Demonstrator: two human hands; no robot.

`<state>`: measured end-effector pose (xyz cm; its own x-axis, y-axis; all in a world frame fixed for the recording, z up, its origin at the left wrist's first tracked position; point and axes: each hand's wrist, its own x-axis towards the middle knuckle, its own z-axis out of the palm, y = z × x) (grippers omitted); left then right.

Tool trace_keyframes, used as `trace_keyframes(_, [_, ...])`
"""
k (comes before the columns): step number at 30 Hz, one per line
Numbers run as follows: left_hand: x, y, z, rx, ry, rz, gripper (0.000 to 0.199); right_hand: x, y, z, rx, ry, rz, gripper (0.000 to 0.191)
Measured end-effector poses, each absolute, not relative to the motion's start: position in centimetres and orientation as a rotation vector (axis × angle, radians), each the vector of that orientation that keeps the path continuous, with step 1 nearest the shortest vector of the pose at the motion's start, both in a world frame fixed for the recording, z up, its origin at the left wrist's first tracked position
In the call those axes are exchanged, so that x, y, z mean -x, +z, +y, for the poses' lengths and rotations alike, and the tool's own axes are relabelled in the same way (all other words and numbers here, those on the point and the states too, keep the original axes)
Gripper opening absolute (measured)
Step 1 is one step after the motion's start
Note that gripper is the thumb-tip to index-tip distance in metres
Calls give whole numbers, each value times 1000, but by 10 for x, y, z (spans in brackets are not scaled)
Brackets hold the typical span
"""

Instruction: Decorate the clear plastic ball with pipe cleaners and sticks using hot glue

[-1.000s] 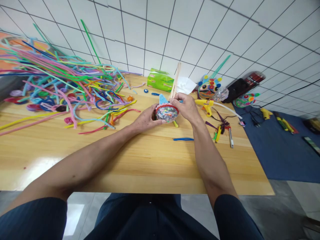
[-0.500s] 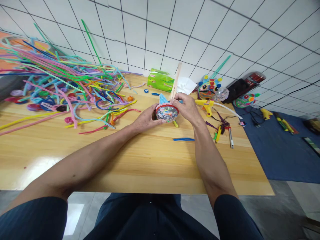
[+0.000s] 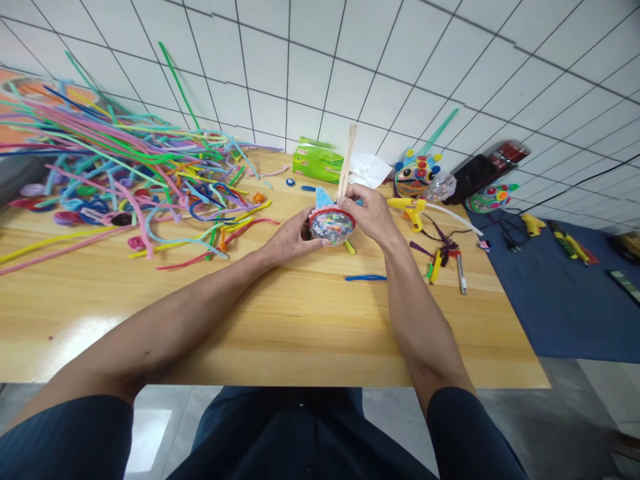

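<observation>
Above the middle of the table I see a round, clear craft bowl with colourful bits showing through it. It has a red fuzzy rim and a light blue pointed ear on top. My left hand is closed round its left side, thumb along the bottom. At the upper right rim my right hand pinches the lower end of pale wooden sticks, which stand nearly upright. Its fingertips are partly hidden behind the rim. Below the bowl lies a short yellow-green piece.
Pipe cleaners are heaped at the left. A green tissue pack stands by the wall. To the right are a yellow glue gun, a decorated craft figure and a white pen. A blue pipe cleaner lies in front.
The whole view has shifted very slightly. Both hands keep the same hold on the bowl and the sticks.
</observation>
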<state>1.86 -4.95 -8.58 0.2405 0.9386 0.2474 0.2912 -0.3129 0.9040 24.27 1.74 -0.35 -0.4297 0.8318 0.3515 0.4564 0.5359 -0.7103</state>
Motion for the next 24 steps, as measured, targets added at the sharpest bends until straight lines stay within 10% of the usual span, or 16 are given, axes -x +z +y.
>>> trace_keyframes(12, [-26,-93,-43,-1583,1135,1066,107,-245,-30,42,1025,819,-1829,80])
trace_keyframes(24, [-29,-83,-44,-1585,1069,1100,94,-296,-20,39,1082,559,-1420,58])
